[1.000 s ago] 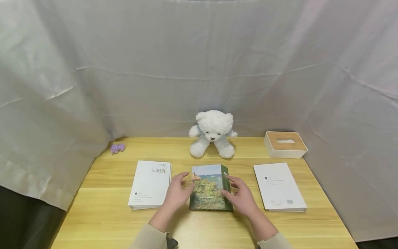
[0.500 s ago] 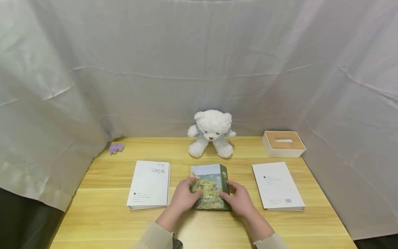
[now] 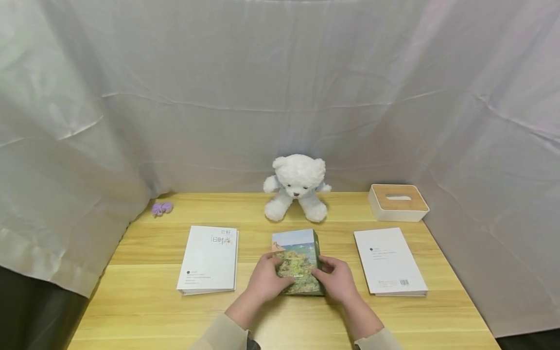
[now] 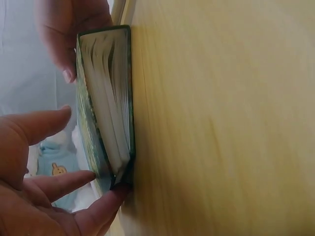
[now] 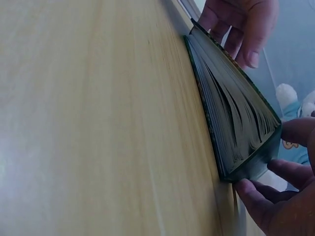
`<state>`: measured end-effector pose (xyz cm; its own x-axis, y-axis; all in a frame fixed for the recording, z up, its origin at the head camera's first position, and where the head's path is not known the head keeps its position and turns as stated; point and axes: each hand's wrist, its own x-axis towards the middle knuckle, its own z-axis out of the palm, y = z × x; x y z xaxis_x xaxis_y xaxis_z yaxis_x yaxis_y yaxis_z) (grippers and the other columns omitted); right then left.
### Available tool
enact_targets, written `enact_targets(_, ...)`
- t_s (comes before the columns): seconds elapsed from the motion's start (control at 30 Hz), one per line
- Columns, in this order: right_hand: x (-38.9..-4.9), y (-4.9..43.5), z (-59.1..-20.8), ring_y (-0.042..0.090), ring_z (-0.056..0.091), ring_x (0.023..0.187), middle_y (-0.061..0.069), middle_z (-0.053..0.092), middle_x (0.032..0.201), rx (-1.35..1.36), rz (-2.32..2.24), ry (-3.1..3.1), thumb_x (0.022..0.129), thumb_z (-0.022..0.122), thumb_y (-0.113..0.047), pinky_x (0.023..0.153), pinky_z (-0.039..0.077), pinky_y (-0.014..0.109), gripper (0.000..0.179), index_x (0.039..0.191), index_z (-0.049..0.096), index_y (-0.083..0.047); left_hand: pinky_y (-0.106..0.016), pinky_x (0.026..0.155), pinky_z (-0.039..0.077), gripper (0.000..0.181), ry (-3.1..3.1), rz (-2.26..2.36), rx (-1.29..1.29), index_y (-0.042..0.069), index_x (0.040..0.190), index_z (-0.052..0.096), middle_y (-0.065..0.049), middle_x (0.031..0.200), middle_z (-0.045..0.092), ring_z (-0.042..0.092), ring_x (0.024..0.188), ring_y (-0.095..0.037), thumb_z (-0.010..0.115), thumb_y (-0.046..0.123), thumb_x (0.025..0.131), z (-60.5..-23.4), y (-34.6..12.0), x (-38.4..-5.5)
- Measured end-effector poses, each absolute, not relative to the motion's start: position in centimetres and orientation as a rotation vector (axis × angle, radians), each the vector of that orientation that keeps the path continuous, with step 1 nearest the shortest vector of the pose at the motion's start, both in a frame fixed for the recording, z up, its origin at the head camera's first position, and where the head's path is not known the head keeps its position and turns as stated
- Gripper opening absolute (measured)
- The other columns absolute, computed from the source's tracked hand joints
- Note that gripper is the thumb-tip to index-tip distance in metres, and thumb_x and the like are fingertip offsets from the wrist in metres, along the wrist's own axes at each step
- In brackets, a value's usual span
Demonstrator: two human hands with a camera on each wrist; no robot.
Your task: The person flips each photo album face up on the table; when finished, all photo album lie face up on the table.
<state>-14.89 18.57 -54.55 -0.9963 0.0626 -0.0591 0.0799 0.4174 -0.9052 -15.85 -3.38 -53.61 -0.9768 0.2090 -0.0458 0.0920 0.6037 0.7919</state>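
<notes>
A photo album (image 3: 295,258) with a painted seaside cover lies on the wooden table before me, its green spine to the right. At its left edge is my left hand (image 3: 268,278); the thumb lies over the front cover in the head view. The left wrist view shows that hand's fingers at the cover edges, with page edges (image 4: 106,98) between the covers. My right hand (image 3: 338,278) holds the spine side, thumb near the cover's edge and fingers along the spine (image 5: 253,162). Fingers under the album are partly hidden.
A white book (image 3: 209,260) lies to the left and another white book (image 3: 389,260) to the right. Behind the album sits a white teddy bear (image 3: 298,182). A tissue box (image 3: 399,203) stands back right; a purple bow-like item (image 3: 162,209) lies back left.
My left hand has moved right, from beside the album onto its left edge, and the front cover has come down with the spine more upright. The right hand has stayed at the spine.
</notes>
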Motion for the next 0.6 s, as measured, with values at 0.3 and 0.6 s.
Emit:
enact_targets(0.3,-14.8,18.8,-55.3,0.038,0.071,0.110,0.030,0.071,0.122,0.241,-1.941,2.474,0.091,0.081,-0.003,0.089,0.062,0.031,0.044,0.129,0.067,0.013,-0.061,0.108,0.049,0.071,2.648,1.325,0.244,-0.014,0.134,0.063,-0.034,0.152,0.046,0.052,0.134,-0.052,0.089,0.032,0.086,-53.4,-2.6,-15.9)
enact_targets(0.6,-15.1,18.5,-54.3,0.017,0.069,0.099,0.026,0.069,0.129,0.281,-2.098,2.385,0.098,0.075,-0.006,0.078,0.059,0.023,0.040,0.135,0.067,0.007,-0.062,0.111,0.046,0.081,2.641,1.401,0.231,-0.011,0.141,0.059,-0.033,0.154,0.045,0.050,0.136,-0.053,0.087,0.043,0.087,-53.7,-1.9,-15.8)
